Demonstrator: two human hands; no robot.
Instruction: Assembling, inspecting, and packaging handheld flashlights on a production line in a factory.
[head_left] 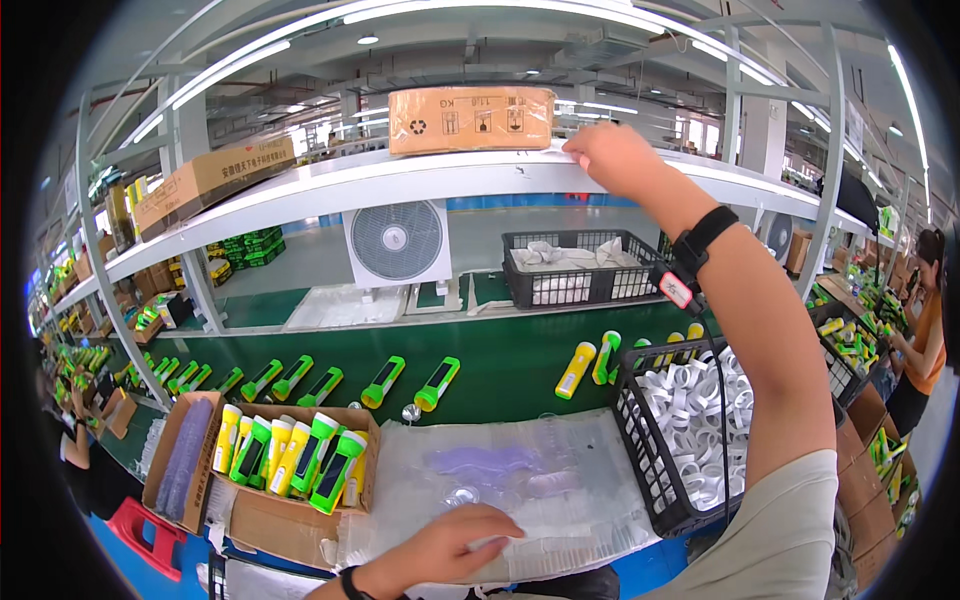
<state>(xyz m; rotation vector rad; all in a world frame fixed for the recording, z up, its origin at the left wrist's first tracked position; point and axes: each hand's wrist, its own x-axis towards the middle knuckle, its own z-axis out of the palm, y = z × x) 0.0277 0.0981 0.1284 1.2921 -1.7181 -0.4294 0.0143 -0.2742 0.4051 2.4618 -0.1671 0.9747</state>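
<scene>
Left hand (455,540) nearest, low over the clear plastic sheet (395,460) on the bench; fingers loosely stretched, narrow gap to thumb, nothing seen in it. Sheet lies in the middle of the near bench, with purple-tinted film (480,460) and a small round clear part (462,496) on it. Left of sheet: open carton (262,520) packed with green, white and yellow flashlights (310,455), most standing tilted; just beside it, a second carton (196,490) with clear purplish sleeves. Red stool (145,535) on the floor, far left. Right of sheet: black crate (650,475) full of white rings (695,420); right forearm passes over its right side. Beyond, green belt (510,375) with more flashlights lying spaced out in a slanted row (438,385), a few near the crate. Right hand (618,160) raised to the white shelf (470,180) above the belt, black strap (705,240) on its wrist; fingertips at the shelf top, just right of a brown cardboard box (470,120). Fingers look drawn together, but too small there to tell whether they pinch anything. Behind the belt, under shelf level: black basket (520,285) with white pieces, and a boxy fan (395,240). Another person (925,320) at far right.
</scene>
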